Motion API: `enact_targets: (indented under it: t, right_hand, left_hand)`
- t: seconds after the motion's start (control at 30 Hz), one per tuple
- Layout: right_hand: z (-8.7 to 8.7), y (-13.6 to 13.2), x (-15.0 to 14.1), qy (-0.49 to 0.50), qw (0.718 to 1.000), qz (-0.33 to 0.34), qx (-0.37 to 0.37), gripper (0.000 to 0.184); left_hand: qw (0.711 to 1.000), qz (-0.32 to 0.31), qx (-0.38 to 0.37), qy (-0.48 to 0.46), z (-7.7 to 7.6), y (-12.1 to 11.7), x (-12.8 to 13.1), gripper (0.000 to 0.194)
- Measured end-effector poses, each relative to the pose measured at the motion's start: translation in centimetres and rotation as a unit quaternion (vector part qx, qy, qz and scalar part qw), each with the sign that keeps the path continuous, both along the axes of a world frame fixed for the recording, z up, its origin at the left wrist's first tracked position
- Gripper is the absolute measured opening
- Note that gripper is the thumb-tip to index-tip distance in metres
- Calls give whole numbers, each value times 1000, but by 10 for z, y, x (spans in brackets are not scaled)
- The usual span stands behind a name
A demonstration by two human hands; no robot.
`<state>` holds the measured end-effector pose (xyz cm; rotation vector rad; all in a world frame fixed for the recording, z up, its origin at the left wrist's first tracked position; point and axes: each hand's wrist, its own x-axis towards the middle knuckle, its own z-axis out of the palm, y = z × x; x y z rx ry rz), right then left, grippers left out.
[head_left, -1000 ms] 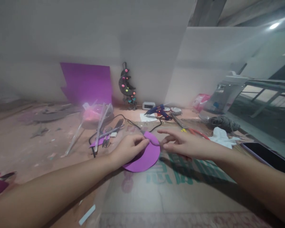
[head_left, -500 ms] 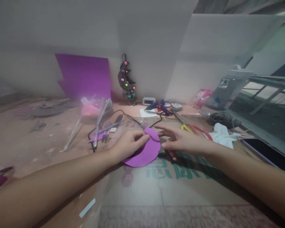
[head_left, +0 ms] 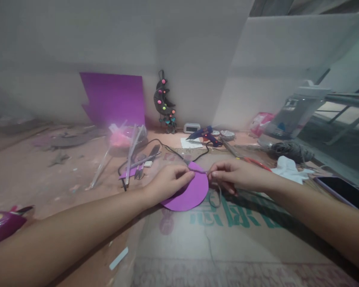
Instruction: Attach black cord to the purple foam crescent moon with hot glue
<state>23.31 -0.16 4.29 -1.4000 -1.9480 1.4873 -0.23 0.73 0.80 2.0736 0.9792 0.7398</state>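
A purple cutout (head_left: pixel 194 197) with a curved edge, cut like a crescent, lies over the printed board in front of me. My left hand (head_left: pixel 170 181) is closed on its upper part, thumb pressed down near a strand of grey yarn (head_left: pixel 201 172). That strand runs across the tip of the cutout to my right hand (head_left: pixel 230 175), whose thumb and fingers pinch it just off the right edge. Below my right fingers a loose loop of the yarn hangs over the board. The left palm hides part of the cutout.
Behind stand a blue glue gun (head_left: pixel 206 135) on white paper, a small digital clock (head_left: pixel 192 128), a dark crescent ornament (head_left: pixel 164 101) and a purple sheet (head_left: pixel 116 99). To the right are red-handled scissors (head_left: pixel 259 163), a yarn bundle (head_left: pixel 291 151), tissue (head_left: pixel 291 169), a phone (head_left: pixel 344 192) and a clear jug (head_left: pixel 296 111).
My right hand has gone from loosely spread fingers to a pinch on the yarn, drawing it out to the right. The left hand keeps its hold; the view has shifted slightly.
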Motion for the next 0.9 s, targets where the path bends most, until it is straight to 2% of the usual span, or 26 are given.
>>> enact_targets:
  t: [0.1,0.23,0.33,0.4,0.57,0.7,0.8,0.9]
  right_hand:
    - [-3,5,0,91,994,-59,-24,17]
    - [-11,9,-2,162,976,-143,-1,12]
    - [-16,9,-5,198,958,-203,33,12]
    - [-16,7,-8,183,958,-216,47,15]
    - [-6,-2,-12,85,978,-177,69,42]
    - [0,-10,-13,135,977,-133,100,51]
    - [-6,-13,-17,186,978,-68,68,61]
    - [-17,-14,-21,194,980,-12,40,62]
  left_hand:
    - [1000,-6,-2,7,0,0,0,38]
    - [999,-23,-19,15,-2,0,0,41]
    - [998,-47,-23,18,-3,-1,1,39]
    - [998,-60,-20,19,-3,-1,1,38]
    - [996,-79,-32,28,-4,-1,1,36]
    - [995,-86,-38,23,-4,0,1,37]
    - [995,-95,-31,28,-4,0,1,37]
    - [993,-106,-37,31,-5,-1,0,35]
